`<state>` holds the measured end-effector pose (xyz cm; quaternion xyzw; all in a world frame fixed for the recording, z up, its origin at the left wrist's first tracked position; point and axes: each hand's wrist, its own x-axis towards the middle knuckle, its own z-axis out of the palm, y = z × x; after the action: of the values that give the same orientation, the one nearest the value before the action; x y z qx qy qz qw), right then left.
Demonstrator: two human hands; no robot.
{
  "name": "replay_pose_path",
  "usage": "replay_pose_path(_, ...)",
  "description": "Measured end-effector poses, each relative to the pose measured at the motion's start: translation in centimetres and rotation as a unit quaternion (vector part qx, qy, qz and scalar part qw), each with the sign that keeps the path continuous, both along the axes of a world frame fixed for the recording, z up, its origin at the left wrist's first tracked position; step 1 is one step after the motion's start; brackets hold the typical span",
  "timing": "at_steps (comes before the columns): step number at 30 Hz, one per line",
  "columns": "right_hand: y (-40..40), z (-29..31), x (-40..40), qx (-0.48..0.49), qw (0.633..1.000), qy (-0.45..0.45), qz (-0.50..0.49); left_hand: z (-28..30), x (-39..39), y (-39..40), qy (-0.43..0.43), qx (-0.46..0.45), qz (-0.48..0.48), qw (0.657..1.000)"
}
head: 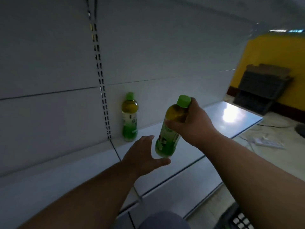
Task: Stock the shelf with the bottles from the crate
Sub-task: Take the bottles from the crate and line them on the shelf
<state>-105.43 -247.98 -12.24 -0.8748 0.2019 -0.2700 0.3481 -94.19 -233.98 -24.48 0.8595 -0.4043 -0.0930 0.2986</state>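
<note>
One green-capped tea bottle [129,117] stands upright on the white shelf [222,119], against the back panel beside the slotted upright. My right hand [194,123] grips the upper part of a second green-capped bottle [170,134], which is tilted and held above the shelf. My left hand [142,157] is spread under and to the left of that bottle's base, thumb just below it; I cannot tell whether it touches. The dark crate [237,219] shows only as a corner at the bottom right.
A lower shelf [181,187] juts out below the first one. Dark crates and cardboard [262,90] lean against a yellow wall at the far right. A white power strip with cables [267,143] lies on the floor.
</note>
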Motion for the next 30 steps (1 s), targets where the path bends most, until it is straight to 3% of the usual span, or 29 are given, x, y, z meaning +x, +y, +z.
replay_pose_path(8, -2.0, -4.0, 5.5, -0.008, 0.997, 0.058, 0.041, -6.2, 0.0, -2.1, -0.074, 0.113, 0.173, 0.976)
replay_pose_path(14, -3.4, -6.2, 6.1, 0.045, 0.997, 0.059, 0.028, -7.0, 0.1, -2.8, -0.089, 0.205, 0.170, 0.960)
replay_pose_path(18, -3.5, -7.6, 5.8, 0.013, 0.993, 0.121, 0.003, -6.8, -0.2, -2.9, -0.107, 0.217, 0.171, 0.955)
replay_pose_path(30, -2.9, -9.5, 11.6, -0.007, 0.996, 0.080, -0.048, -7.2, -0.1, -3.1, -0.120, 0.228, 0.174, 0.950)
